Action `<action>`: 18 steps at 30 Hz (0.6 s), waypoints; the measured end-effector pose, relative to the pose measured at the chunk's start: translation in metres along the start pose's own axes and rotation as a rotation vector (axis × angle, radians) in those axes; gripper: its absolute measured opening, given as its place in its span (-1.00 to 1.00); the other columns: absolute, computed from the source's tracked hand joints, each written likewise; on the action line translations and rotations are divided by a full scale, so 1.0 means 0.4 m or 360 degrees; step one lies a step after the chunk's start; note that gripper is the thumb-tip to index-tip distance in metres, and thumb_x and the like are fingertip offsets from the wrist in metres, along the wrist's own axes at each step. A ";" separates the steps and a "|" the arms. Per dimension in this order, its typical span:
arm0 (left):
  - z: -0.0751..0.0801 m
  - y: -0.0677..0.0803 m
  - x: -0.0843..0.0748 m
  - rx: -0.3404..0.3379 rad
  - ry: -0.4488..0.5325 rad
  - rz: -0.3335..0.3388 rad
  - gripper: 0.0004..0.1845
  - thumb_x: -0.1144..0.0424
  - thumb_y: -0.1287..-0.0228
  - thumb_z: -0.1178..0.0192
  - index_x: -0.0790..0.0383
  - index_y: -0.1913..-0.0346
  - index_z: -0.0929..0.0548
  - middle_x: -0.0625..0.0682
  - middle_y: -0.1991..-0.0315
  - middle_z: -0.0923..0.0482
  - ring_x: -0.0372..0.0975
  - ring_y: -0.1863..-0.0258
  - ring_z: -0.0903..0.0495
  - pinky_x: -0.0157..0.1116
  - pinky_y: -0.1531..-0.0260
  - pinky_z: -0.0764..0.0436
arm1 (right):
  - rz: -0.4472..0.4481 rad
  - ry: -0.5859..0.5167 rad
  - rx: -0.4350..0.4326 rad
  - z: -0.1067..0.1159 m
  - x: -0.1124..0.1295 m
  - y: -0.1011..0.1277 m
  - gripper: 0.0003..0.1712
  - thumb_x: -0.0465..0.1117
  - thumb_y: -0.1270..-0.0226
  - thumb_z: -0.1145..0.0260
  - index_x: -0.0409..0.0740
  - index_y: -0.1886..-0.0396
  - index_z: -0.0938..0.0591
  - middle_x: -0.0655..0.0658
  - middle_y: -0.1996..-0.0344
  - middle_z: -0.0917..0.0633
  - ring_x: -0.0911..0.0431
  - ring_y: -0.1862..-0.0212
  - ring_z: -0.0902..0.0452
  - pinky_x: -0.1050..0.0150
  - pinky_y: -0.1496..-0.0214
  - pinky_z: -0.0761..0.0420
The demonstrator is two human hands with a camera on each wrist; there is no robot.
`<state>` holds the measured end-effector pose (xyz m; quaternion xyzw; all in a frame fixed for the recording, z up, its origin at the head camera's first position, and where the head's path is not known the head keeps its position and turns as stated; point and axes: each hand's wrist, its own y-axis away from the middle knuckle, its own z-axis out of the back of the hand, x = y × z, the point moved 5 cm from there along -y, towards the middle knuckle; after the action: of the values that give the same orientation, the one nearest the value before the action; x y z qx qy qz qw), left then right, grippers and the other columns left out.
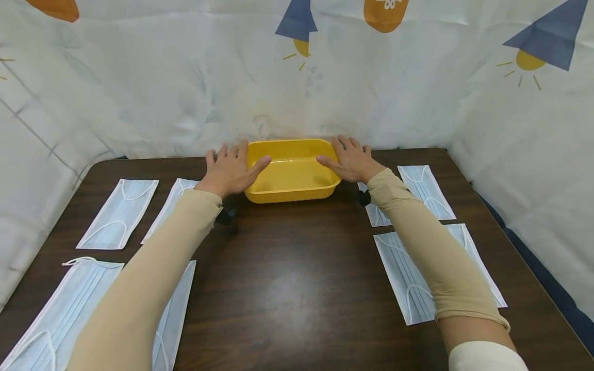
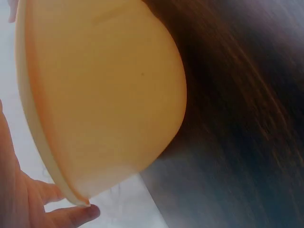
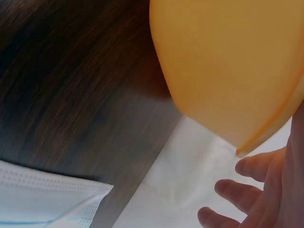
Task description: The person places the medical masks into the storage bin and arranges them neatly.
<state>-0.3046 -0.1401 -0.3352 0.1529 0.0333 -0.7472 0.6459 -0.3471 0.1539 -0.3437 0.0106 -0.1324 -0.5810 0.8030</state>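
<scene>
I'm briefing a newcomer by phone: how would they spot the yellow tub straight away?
Find the dark wooden table, then its far edge against the white printed cloth. The yellow tub sits there, centred, between the left hand and right hand. Everything else lying nearby is a flat blue face mask.

Bright, even light from above, with a soft sheen on the dark table (image 1: 287,288) and short shadows under the yellow tub (image 1: 291,172). Sharp in the head view, slightly bowed toward the edges. Soft and washed out in both wrist views, tub wall (image 2: 104,95) blurred, wood grain smeared.
</scene>
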 end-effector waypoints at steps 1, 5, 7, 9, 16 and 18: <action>-0.002 -0.001 -0.002 0.0000 -0.0008 0.0003 0.20 -0.67 -0.27 0.55 0.20 -0.68 0.24 0.37 -0.65 0.00 0.36 -0.62 0.06 0.37 -0.50 0.25 | -0.0001 -0.0009 0.0004 -0.002 0.004 -0.001 0.11 0.57 -0.46 0.28 -0.06 -0.71 0.13 -0.24 -0.71 0.10 -0.30 -0.69 0.18 -0.46 -0.60 0.12; -0.005 -0.011 -0.005 -0.0048 -0.0040 0.0013 0.20 -0.64 -0.31 0.53 0.29 -0.67 0.18 0.41 -0.58 -0.15 0.34 -0.51 -0.17 0.33 -0.47 0.10 | 0.0001 -0.0033 0.0022 -0.010 0.018 -0.008 0.13 0.57 -0.45 0.27 -0.09 -0.71 0.12 -0.24 -0.71 0.11 -0.30 -0.70 0.18 -0.46 -0.60 0.12; -0.005 -0.016 -0.005 -0.0079 -0.0044 0.0021 0.19 -0.62 -0.34 0.50 0.35 -0.65 0.11 0.43 -0.53 -0.22 0.33 -0.45 -0.23 0.30 -0.43 0.02 | 0.0004 -0.0028 0.0026 -0.013 0.024 -0.011 0.17 0.59 -0.43 0.25 -0.12 -0.70 0.11 -0.24 -0.71 0.08 -0.30 -0.69 0.15 -0.45 -0.61 0.11; -0.008 -0.024 -0.003 -0.0106 -0.0041 0.0028 0.16 -0.59 -0.38 0.45 0.41 -0.60 0.00 0.44 -0.47 -0.30 0.33 -0.40 -0.28 0.28 -0.39 -0.09 | 0.0004 -0.0013 0.0013 -0.014 0.027 -0.015 0.19 0.60 -0.41 0.21 -0.14 -0.70 0.09 -0.25 -0.70 0.02 -0.28 -0.69 0.10 -0.43 -0.61 0.08; -0.032 -0.048 0.018 -0.0114 -0.0100 0.0071 -0.17 -0.23 -0.55 0.19 0.57 -0.35 -0.19 0.48 -0.26 -0.42 0.29 -0.28 -0.34 0.21 -0.31 -0.23 | 0.0025 0.0015 -0.0072 -0.023 0.036 -0.038 0.15 0.51 -0.40 -0.01 -0.18 -0.67 -0.03 -0.27 -0.64 -0.17 -0.21 -0.65 -0.07 -0.36 -0.58 -0.11; -0.034 -0.050 0.024 -0.0113 -0.0106 0.0093 -0.27 -0.14 -0.52 0.14 0.55 -0.29 -0.19 0.46 -0.18 -0.45 0.25 -0.22 -0.35 0.18 -0.30 -0.23 | 0.0014 0.0026 -0.0074 -0.028 0.040 -0.043 0.13 0.45 -0.41 -0.06 -0.19 -0.67 -0.01 -0.27 -0.64 -0.18 -0.21 -0.65 -0.07 -0.35 -0.58 -0.13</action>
<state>-0.3229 -0.1425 -0.3535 0.1059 0.0337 -0.7310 0.6733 -0.3559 0.1318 -0.3543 -0.0040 -0.1123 -0.5803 0.8066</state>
